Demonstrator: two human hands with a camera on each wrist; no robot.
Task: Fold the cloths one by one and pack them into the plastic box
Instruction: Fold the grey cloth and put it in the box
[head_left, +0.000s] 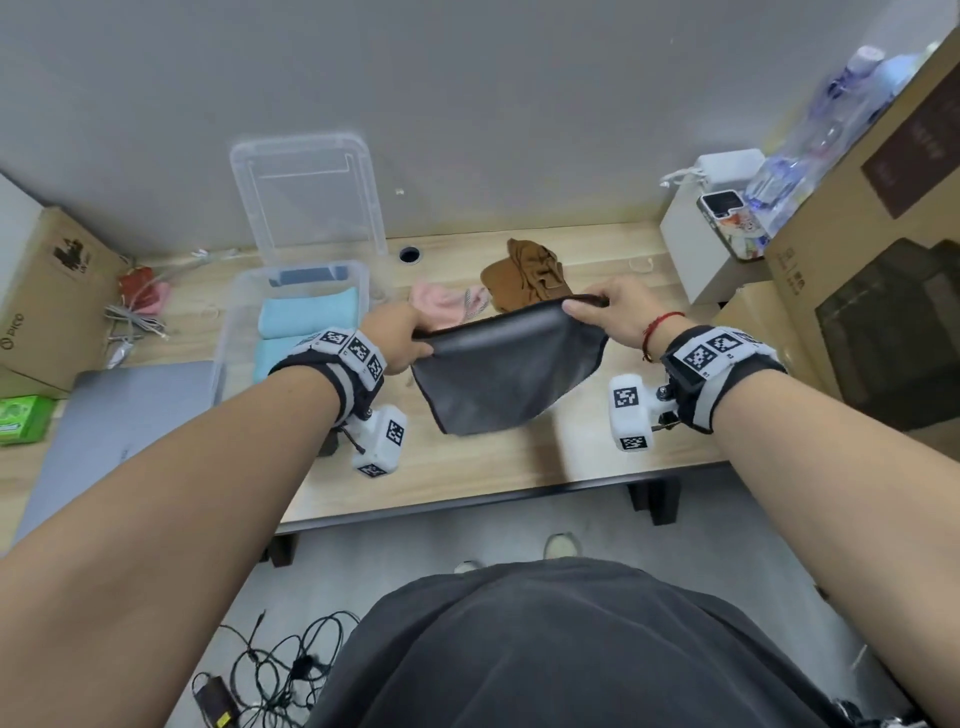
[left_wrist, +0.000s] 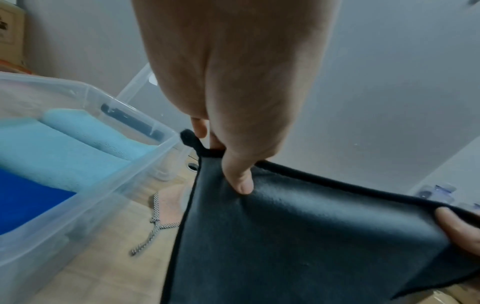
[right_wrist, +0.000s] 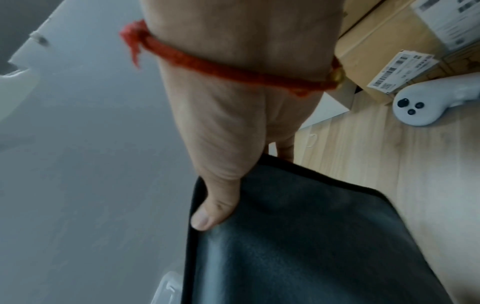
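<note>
Both arms outstretched, left hand (head_left: 402, 338) and right hand (head_left: 610, 312) raised, fingers pinched closed

Marker-printed wristbands (head_left: 358, 353), red string bracelet (head_left: 655, 325) (right wrist), dark shirt (head_left: 545, 649).

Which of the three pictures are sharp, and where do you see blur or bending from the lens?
Head view: mostly sharp, straight desk edges bow, bottles at top right smear. Left wrist view: the box and dark cloth are soft. Right wrist view: the bracelet is blurred, the wall a grey haze.
</note>
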